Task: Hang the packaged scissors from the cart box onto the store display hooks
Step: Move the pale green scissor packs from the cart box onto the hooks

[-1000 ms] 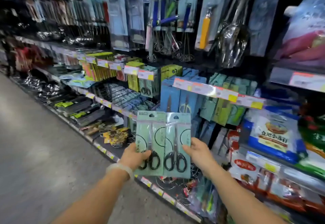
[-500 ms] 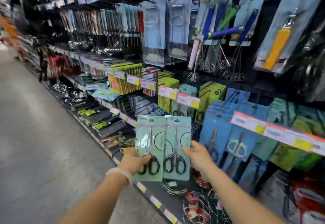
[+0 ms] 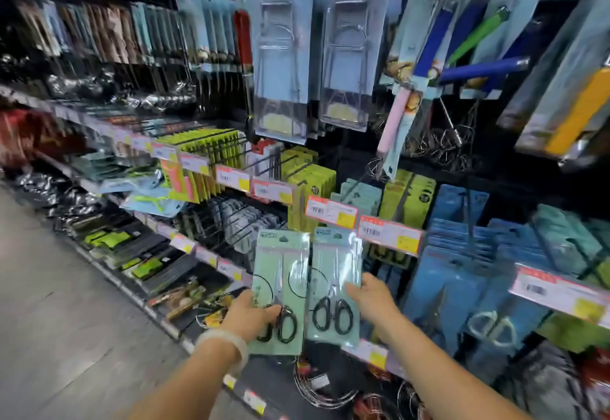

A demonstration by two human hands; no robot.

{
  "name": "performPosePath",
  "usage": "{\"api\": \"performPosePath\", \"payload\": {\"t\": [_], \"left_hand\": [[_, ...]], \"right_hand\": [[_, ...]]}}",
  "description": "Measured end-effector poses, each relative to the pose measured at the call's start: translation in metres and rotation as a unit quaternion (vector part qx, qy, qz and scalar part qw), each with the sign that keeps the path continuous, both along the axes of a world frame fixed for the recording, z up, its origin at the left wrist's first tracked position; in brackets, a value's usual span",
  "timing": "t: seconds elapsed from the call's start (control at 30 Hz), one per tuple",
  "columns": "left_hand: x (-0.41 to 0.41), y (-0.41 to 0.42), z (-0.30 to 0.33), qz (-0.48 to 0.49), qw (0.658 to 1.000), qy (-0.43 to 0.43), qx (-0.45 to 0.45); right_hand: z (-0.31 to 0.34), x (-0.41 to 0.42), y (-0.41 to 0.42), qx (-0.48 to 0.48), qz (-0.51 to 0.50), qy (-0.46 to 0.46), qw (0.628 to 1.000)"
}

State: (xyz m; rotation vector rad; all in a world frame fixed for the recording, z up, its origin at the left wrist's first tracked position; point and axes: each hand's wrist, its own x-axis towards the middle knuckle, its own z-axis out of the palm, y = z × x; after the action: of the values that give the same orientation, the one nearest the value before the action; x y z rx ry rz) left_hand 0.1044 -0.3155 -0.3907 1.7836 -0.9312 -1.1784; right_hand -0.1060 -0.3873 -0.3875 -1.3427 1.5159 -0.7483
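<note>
left hand (image 3: 248, 315): lower middle of the frame, thumb over the front of the left scissors pack (image 3: 280, 291), so it's gripping that card near its bottom by the black handles

right hand (image 3: 374, 300): just right of centre, fingers curled on the right edge of the right scissors pack (image 3: 334, 284), holding it about halfway down

where the packs are: both up in the air in front of the shelves, side by side and almost touching, nowhere near hung yet

long axis: both cards stand upright, hang holes at the top, scissor blades pointing up, handles down. So the holes sit above the fingers, which is the end that needs to meet a hook

which way to go: looks to me like the matching pale green cards (image 3: 361, 193) are up and a bit right of the packs, behind the price tags (image 3: 331, 211). Right hand is nearer, I'd guess that pack goes first

hook itself: can't make out a free one, too blurry and dark back there

cart box: not in shot
</note>
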Motion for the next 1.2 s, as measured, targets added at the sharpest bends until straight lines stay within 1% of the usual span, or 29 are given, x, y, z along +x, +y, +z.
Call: {"api": "performPosePath", "payload": {"t": [0.17, 0.27, 0.33, 0.47, 0.63, 0.7, 0.77, 0.87, 0.9, 0.93, 0.97, 1.03, 1.07, 1.1, 1.13, 1.2], "left_hand": [[0.038, -0.055, 0.004, -0.048, 0.998, -0.035, 0.001], [0.055, -0.076, 0.000, -0.074, 0.996, -0.038, 0.011], [0.061, -0.085, -0.002, -0.093, 0.995, -0.045, 0.016], [0.068, -0.095, -0.010, -0.140, 0.989, -0.031, 0.026], [0.067, -0.107, -0.008, -0.165, 0.986, -0.005, 0.017], [0.066, -0.113, -0.008, -0.172, 0.985, 0.003, 0.006], [0.062, -0.114, -0.010, -0.177, 0.984, 0.002, 0.008], [0.056, -0.111, -0.012, -0.196, 0.981, 0.002, 0.014], [0.055, -0.110, -0.011, -0.201, 0.980, -0.004, 0.014], [0.053, -0.110, -0.013, -0.205, 0.979, -0.008, 0.012], [0.051, -0.110, -0.013, -0.208, 0.978, -0.009, 0.006], [0.043, -0.108, -0.012, -0.213, 0.977, -0.016, 0.003], [0.039, -0.108, -0.013, -0.220, 0.975, -0.016, 0.004], [0.035, -0.107, -0.012, -0.229, 0.973, -0.014, 0.004], [0.031, -0.106, -0.012, -0.240, 0.971, -0.016, 0.006], [0.023, -0.106, -0.011, -0.263, 0.964, -0.032, -0.003]], "right_hand": [[0.023, 0.035, -0.032, -0.016, -0.042, -0.021, 0.999], [0.026, 0.046, -0.041, -0.011, -0.084, -0.036, 0.996], [0.022, 0.049, -0.038, -0.008, -0.106, -0.031, 0.994], [0.010, 0.052, -0.034, -0.008, -0.129, -0.027, 0.991], [0.007, 0.054, -0.040, -0.021, -0.180, -0.014, 0.983], [0.008, 0.053, -0.046, -0.014, -0.187, -0.007, 0.982], [0.007, 0.051, -0.053, 0.017, -0.187, 0.012, 0.982], [0.011, 0.049, -0.053, 0.063, -0.214, 0.046, 0.974], [0.011, 0.050, -0.050, 0.063, -0.223, 0.048, 0.972], [0.010, 0.051, -0.046, 0.063, -0.224, 0.023, 0.972], [0.009, 0.053, -0.040, 0.062, -0.211, -0.013, 0.976], [0.008, 0.061, -0.025, 0.078, -0.148, -0.091, 0.982], [0.003, 0.064, -0.019, 0.083, -0.106, -0.090, 0.987], [0.001, 0.068, -0.015, 0.081, -0.071, -0.065, 0.992], [-0.003, 0.070, -0.014, 0.067, -0.052, -0.031, 0.996], [-0.004, 0.072, -0.011, 0.028, -0.055, -0.007, 0.998]]}}
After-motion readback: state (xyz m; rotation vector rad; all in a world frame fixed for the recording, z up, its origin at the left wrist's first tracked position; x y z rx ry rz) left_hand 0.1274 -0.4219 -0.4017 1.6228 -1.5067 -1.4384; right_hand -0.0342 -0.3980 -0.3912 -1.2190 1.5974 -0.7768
